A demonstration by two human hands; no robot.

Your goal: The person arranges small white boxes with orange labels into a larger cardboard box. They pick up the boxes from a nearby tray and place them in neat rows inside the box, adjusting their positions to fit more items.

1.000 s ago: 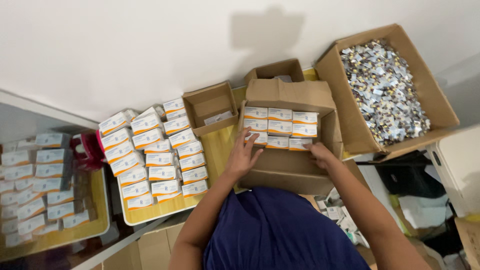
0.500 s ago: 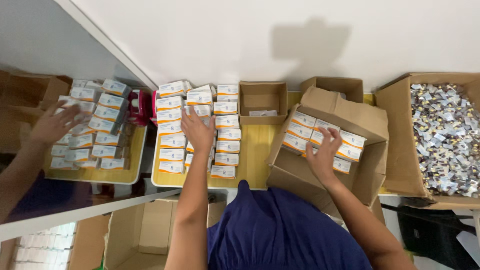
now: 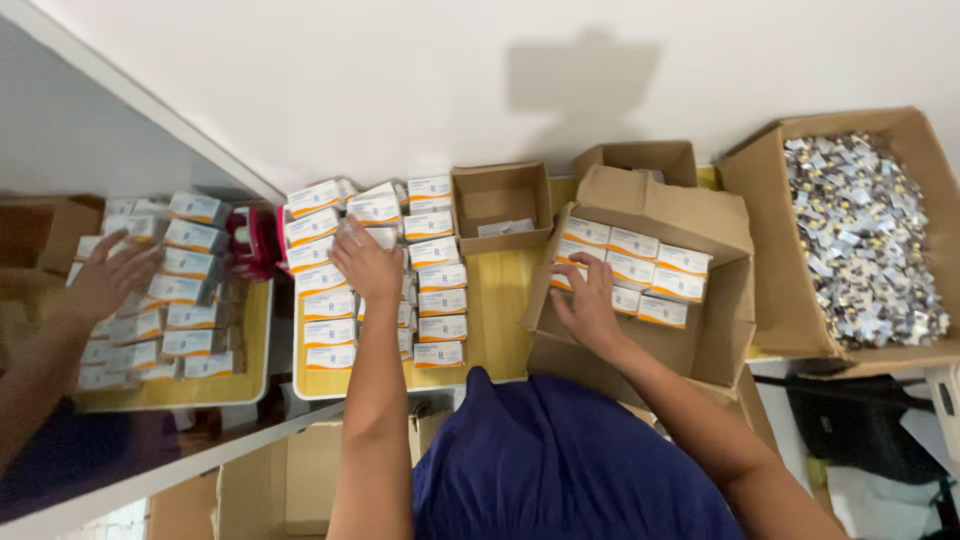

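My left hand [image 3: 368, 265] lies on the middle rows of small white-and-orange boxes [image 3: 440, 275] stacked on the yellow table [image 3: 495, 320]. Its fingers curl over one box at the far end of a row. My right hand [image 3: 588, 300] rests inside an open cardboard carton [image 3: 700, 345], with spread fingers touching the left end of the packed white-and-orange boxes [image 3: 660, 265] there. These packed boxes lie in neat rows against the carton's back flap.
A small open cardboard box [image 3: 500, 195] and another [image 3: 640, 157] stand by the white wall. A big carton of silver blister packs [image 3: 860, 230] is at the right. A mirror [image 3: 150, 290] at the left reflects the stacks and my hand. A pink object [image 3: 255, 240] stands beside it.
My left hand left the carton and reached across to the stacked boxes on the table. My right hand stayed in the carton and shifted to the left end of the packed rows.
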